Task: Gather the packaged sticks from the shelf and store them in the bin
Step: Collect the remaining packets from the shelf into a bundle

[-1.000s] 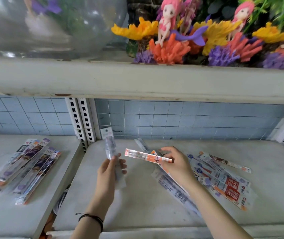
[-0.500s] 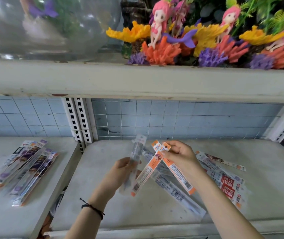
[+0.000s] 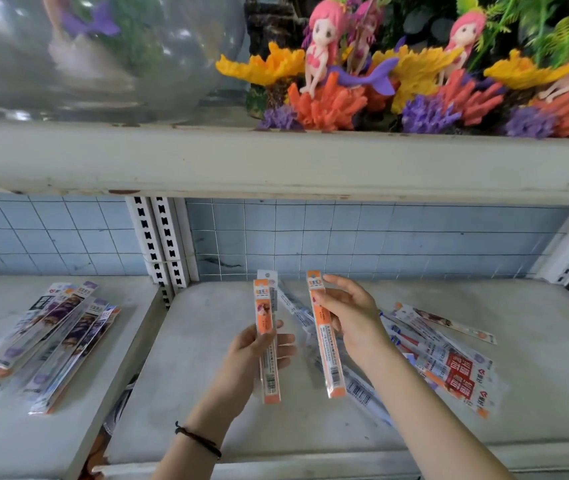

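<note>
Orange card backs both packaged sticks held up over the middle of the lower shelf point(image 3: 207, 393). The left hand point(image 3: 255, 358) holds one orange packet point(image 3: 265, 341) upright, its fingers point(image 3: 285, 341) curled round the middle. A pale packet point(image 3: 269, 280) is tucked behind it in the same grip, its top showing above. The right hand point(image 3: 349, 317) holds a second orange packet point(image 3: 326, 344) just beside the first, not touching it. Its thumb and fingers point(image 3: 336, 284) pinch the upper half, and the lower end hangs free.

More loose packets point(image 3: 449, 362) lie fanned flat on the shelf's right half, some reaching under the right forearm toward the front edge. Another heap point(image 3: 51, 334) lies on the neighbouring shelf point(image 3: 34, 445) to the left. A dark cord point(image 3: 196, 438) circles the left wrist. On the upper shelf point(image 3: 276, 161) stand mermaid figures point(image 3: 321, 39) and a glass bowl point(image 3: 103, 53).
</note>
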### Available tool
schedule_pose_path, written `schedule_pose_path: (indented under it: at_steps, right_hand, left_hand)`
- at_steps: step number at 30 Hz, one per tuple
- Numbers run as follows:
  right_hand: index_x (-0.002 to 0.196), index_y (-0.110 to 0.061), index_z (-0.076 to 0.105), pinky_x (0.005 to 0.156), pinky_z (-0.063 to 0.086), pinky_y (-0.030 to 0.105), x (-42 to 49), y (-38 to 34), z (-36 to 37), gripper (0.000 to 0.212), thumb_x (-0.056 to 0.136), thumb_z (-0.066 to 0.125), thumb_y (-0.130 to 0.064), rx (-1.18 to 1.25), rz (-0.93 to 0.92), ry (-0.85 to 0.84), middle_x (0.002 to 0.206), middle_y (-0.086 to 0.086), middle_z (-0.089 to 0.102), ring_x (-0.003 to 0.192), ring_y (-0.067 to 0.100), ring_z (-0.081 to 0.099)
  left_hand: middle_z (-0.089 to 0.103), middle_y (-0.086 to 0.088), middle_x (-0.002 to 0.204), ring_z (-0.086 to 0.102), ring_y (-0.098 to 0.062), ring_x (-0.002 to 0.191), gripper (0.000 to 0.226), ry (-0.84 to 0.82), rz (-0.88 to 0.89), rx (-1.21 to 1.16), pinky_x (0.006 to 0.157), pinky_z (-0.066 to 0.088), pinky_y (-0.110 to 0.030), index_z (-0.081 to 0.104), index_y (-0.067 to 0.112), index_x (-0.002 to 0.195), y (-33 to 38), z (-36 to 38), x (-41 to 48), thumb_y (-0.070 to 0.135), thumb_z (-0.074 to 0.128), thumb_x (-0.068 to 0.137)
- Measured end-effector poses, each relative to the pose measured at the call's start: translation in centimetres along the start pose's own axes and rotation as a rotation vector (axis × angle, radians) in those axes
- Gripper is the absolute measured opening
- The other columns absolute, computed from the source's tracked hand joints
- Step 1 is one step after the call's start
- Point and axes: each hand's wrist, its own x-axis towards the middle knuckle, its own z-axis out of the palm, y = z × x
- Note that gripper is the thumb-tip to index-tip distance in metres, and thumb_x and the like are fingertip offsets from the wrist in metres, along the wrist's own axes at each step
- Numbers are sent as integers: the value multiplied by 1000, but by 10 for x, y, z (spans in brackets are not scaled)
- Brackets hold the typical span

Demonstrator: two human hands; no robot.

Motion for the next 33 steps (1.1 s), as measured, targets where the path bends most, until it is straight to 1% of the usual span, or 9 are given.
schedule_pose_path:
  at_steps: [4,8,11,14,20,25,28,31,33]
  right_hand:
    - [111,-13,64,77,55,41,-3,5,8,38,76,72,2,26,36,-67,89,13,73,82,28,69]
    - [117,-17,61,65,55,27,-5,10,16,49,74,75,2,-62,-1,-84,85,11,71,73,19,70]
    - [121,-15,58,73,55,28,-5,11,7,53,74,76,2,-180,-44,-119,84,12,65,79,20,64]
    - [118,-15,59,73,53,26,-5,13,-1,48,75,76,-2,-327,-76,-129,81,8,64,78,16,61]
    - [102,-29,63,78,45,19,2,19,-32,33,73,79,-33,-899,-98,-203,97,-10,64,93,11,61]
    - [115,-27,65,91,42,30,3,37,-58,81,46,65,-70,-1330,-116,-279,105,-11,49,109,17,49]
    - [113,-22,67,88,45,30,4,39,-56,67,55,79,-54,-1295,-112,-261,105,-8,51,103,16,51]
    - [100,-19,70,68,40,17,4,37,-45,43,62,84,-33,-1212,-99,-244,99,-4,53,84,7,52]
    - [88,-22,68,58,35,17,4,37,-38,30,62,83,-25,-1186,-78,-236,89,-6,57,72,4,51]
  left_hand:
    - [74,-17,93,72,-27,79,24,-144,-77,-62,64,58,-34,57,2,116,1,7,-7,13,43,99]
    - [68,-26,88,66,-34,65,24,-276,-123,-145,62,57,-41,57,2,109,-1,15,-13,17,42,97]
    - [56,-12,62,50,-23,44,24,-197,-123,-111,44,48,-30,51,7,100,-4,8,-9,29,48,92]
    - [45,-5,61,38,-17,45,24,-218,-102,-55,43,41,-27,50,13,103,-6,3,-7,36,46,97]
    - [54,-3,60,48,-17,44,32,-92,43,65,47,43,-27,47,7,108,-14,8,-5,35,49,92]
    - [50,-7,58,47,-19,41,22,-23,58,-61,45,46,-27,49,10,105,-13,6,-2,28,39,101]
    - [50,-5,56,46,-18,40,22,1,59,-71,44,45,-27,49,9,108,-14,6,0,27,39,101]
    - [47,-4,55,43,-16,39,22,2,47,-70,43,42,-26,48,9,109,-14,8,-1,28,40,100]
    - [41,-3,57,38,-14,40,23,-1,38,-65,42,36,-24,47,9,109,-14,9,-3,29,42,99]
